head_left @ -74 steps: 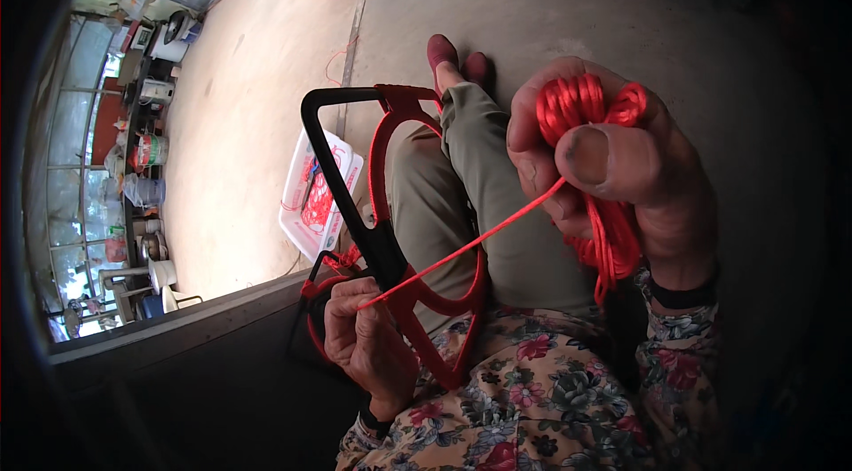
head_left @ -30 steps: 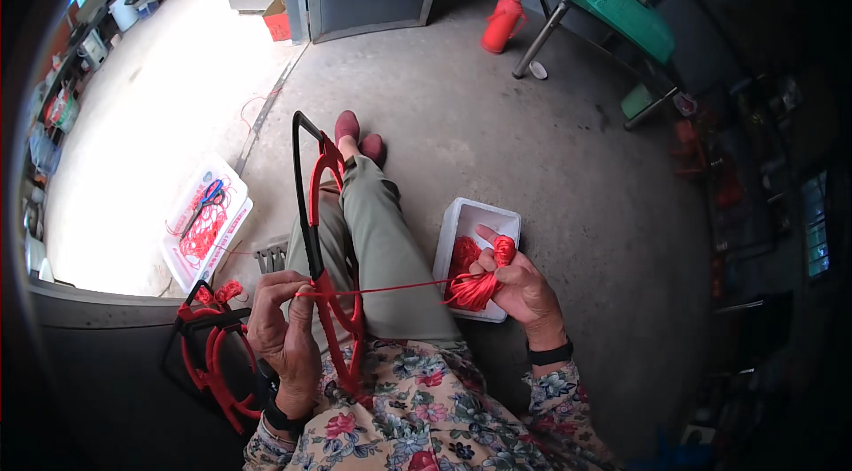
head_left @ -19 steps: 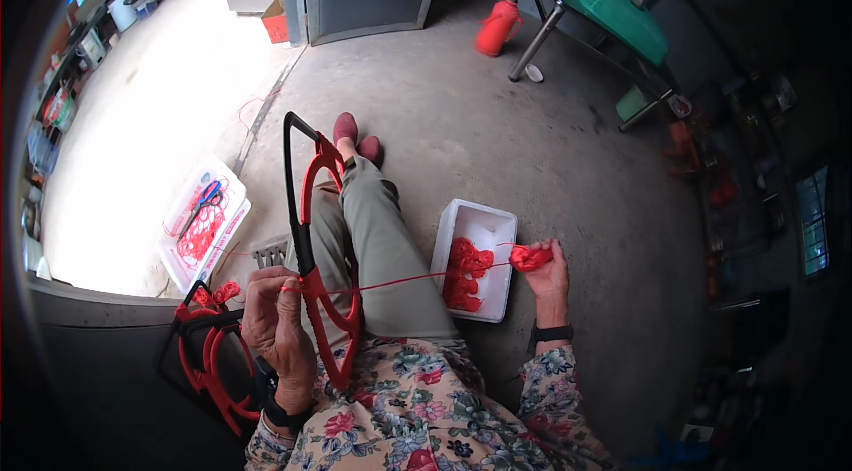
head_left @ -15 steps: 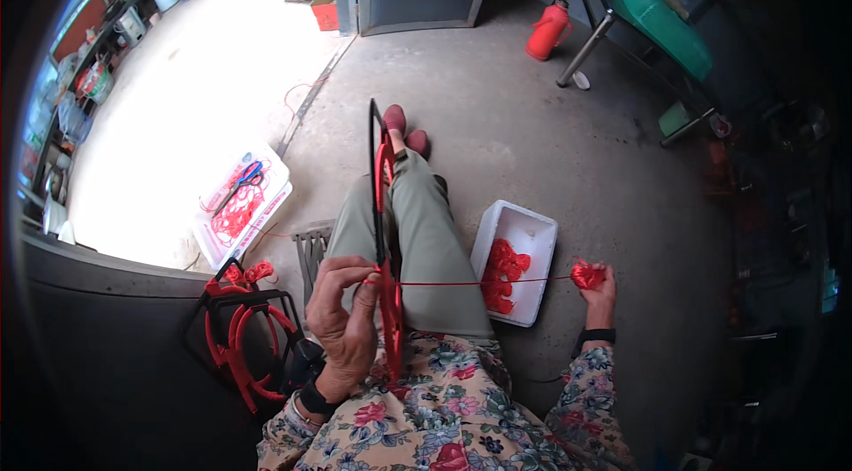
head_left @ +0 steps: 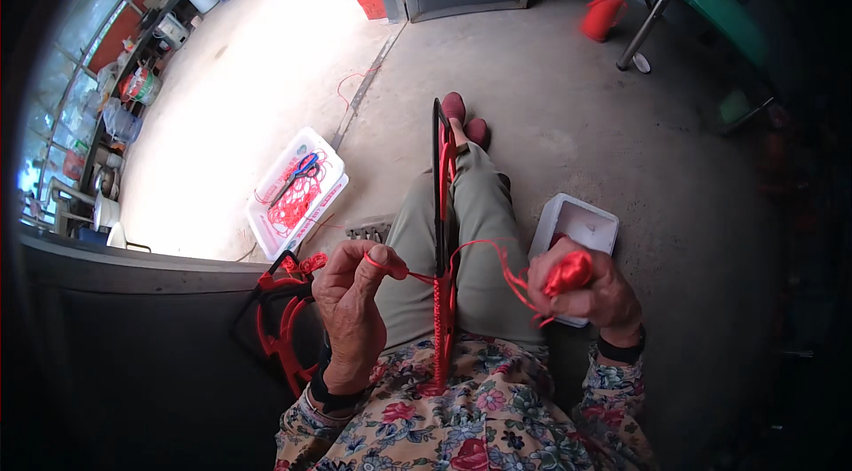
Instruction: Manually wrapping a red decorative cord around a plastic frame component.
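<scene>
Edge-on between my legs stands a black and red frame (head_left: pixel 438 196), its lower part wrapped with braided red cord (head_left: pixel 438 320). To the left of it, my left hand (head_left: pixel 351 307) pinches a small loop of red cord (head_left: pixel 388 267) between thumb and fingers; the cord runs to the frame. On the other side my right hand (head_left: pixel 599 293) is closed round a wound bundle of shiny red cord (head_left: pixel 568 274). Slack cord (head_left: pixel 497 247) curves from that bundle back to the frame. Beyond my right hand, a white foam box (head_left: pixel 596 215) is partly hidden by it.
A white tray (head_left: pixel 333 182) holding tangled red cord and blue-handled scissors (head_left: pixel 302 171) lies at the left. Near my left forearm rests another black and red frame (head_left: pixel 280 329). Farther off stand a red thermos flask (head_left: pixel 603 11), a metal-legged table (head_left: pixel 646 27) and a cluttered shelf (head_left: pixel 115 80).
My right hand has come in from the far right toward the frame, and the cord that was stretched taut now hangs slack. My left hand now holds a loop. The view has shifted.
</scene>
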Demonstrator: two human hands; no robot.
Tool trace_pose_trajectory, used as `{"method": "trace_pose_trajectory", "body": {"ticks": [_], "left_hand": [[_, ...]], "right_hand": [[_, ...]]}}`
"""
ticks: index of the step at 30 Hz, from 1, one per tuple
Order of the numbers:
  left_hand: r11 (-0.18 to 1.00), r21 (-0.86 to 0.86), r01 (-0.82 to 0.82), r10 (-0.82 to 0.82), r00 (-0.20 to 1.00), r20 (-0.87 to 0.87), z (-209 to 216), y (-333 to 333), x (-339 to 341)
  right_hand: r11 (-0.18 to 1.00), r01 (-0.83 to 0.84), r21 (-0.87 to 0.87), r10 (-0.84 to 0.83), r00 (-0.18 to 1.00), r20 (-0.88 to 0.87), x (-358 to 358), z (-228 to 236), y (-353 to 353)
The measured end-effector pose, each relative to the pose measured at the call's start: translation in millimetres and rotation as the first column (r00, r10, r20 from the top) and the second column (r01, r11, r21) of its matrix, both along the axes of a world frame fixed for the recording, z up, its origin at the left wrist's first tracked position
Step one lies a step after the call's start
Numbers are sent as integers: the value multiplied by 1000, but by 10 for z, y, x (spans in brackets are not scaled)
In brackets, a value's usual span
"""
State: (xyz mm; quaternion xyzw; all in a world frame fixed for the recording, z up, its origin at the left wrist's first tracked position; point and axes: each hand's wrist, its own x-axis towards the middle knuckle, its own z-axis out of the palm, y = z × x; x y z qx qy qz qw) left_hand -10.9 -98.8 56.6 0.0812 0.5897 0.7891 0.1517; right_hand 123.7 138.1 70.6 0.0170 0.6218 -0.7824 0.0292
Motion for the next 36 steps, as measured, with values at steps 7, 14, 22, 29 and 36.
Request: {"method": "trace_pose_trajectory", "body": {"ticks": [7, 14, 22, 29, 36], "left_hand": [[963, 32, 268, -270, 959, 81, 313, 195, -188], [992, -44, 114, -108, 986, 130, -54, 154, -244], [995, -36, 95, -90, 987, 132, -238, 54, -141], [982, -11, 188, -184, 968, 174, -362, 111, -98], [982, -182, 45, -57, 996, -62, -418, 200, -56]], "right_hand": [[857, -389, 338, 388, 919, 73, -308, -720, -404], [924, -219, 312, 206, 976, 76, -608, -849, -443], [975, -89, 204, 63, 989, 131, -809, -767, -574], [957, 75, -278, -37, 989, 140, -907, -811, -636], [980, 74, 183, -60, 995, -82, -852, -801, -601]]}}
